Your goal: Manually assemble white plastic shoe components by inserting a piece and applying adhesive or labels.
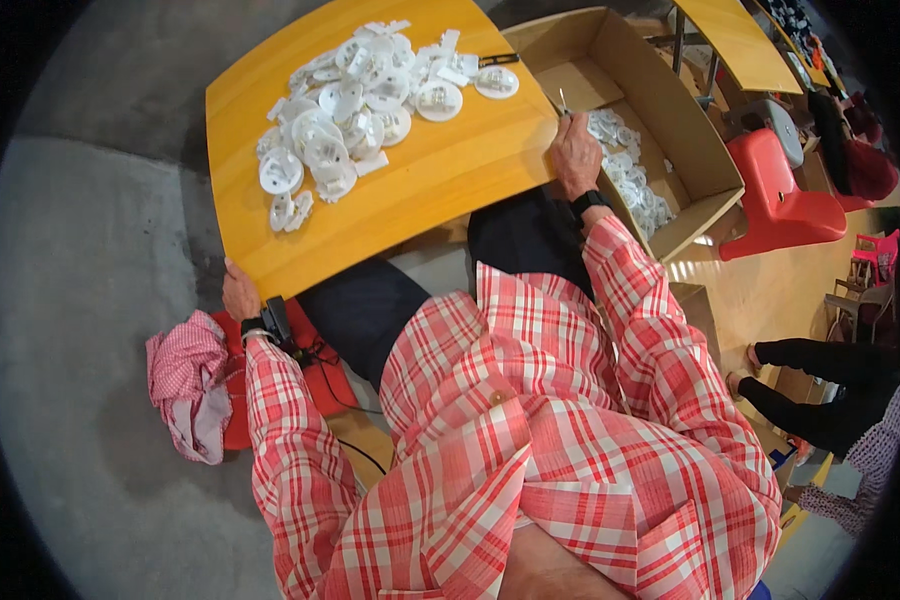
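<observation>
Draping cloth: a pink checked cloth point(185, 370) hangs over the red seat point(328, 392), outside the near-left corner of the yellow surface point(460, 160).
Left hand: the left hand point(241, 293) touches that near-left corner; how tightly its fingers close, one cannot tell.
White parts: loose white parts point(387, 88), many of them round, lie heaped across the surface's far half and left side.
Black piece: a small black piece point(498, 60) lies by the surface's right edge, beside the heap.
Right hand: the right hand point(576, 158), at the surface's near-right corner, holds a thin tool point(563, 101).
Box: a cardboard box point(695, 165), right of the surface, contains clear-looking pieces point(635, 185).
</observation>
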The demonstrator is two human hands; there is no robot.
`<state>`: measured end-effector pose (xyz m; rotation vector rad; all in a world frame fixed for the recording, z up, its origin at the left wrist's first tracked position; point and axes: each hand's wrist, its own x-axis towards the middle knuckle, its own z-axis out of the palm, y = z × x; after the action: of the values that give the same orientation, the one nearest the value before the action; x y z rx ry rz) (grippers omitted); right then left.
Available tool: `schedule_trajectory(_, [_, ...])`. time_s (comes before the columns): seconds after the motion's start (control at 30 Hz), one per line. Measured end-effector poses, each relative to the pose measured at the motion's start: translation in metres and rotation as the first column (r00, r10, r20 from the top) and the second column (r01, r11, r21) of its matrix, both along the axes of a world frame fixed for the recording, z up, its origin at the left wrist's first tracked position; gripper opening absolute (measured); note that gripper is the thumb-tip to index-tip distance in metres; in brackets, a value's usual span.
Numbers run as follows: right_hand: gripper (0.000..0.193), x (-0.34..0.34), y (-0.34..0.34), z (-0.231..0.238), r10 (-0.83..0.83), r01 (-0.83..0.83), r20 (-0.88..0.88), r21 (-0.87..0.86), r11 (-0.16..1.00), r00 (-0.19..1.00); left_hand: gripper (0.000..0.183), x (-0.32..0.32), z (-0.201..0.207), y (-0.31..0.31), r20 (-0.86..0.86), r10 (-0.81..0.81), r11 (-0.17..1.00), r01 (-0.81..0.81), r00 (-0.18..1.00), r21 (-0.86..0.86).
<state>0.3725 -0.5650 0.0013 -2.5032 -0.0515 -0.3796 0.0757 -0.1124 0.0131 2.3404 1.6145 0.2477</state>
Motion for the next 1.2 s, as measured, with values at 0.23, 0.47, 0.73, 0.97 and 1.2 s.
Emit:
schedule_trajectory(0.23, [0.024,0.0,-0.002,-0.004,0.01,-0.009,0.021,-0.044,0.999,1.0,0.074,0.0,-0.006,0.0,0.007,0.023,1.0,-0.023,1.0,-0.001])
schedule_trajectory(0.47, [0.026,0.003,-0.005,-0.005,0.075,-0.078,-0.042,-0.054,0.996,0.996,0.073,-0.001,-0.014,0.007,-0.035,0.053,0.998,-0.054,0.998,-0.012])
schedule_trajectory(0.73, [0.023,-0.004,-0.016,-0.003,0.077,-0.084,-0.087,-0.076,0.994,0.993,0.069,-0.003,-0.016,-0.006,0.038,0.059,0.997,-0.057,0.998,-0.042])
schedule_trajectory(0.97, [0.023,-0.006,-0.015,-0.007,0.095,-0.098,-0.118,-0.027,0.995,0.989,0.07,-0.004,-0.013,0.0,0.014,0.028,0.998,-0.027,1.0,-0.051])
schedule_trajectory(1.2, [0.023,-0.004,-0.003,0.003,0.067,-0.071,-0.16,-0.021,0.997,0.985,0.071,-0.001,-0.014,0.012,-0.009,-0.01,0.999,0.009,1.0,-0.04])
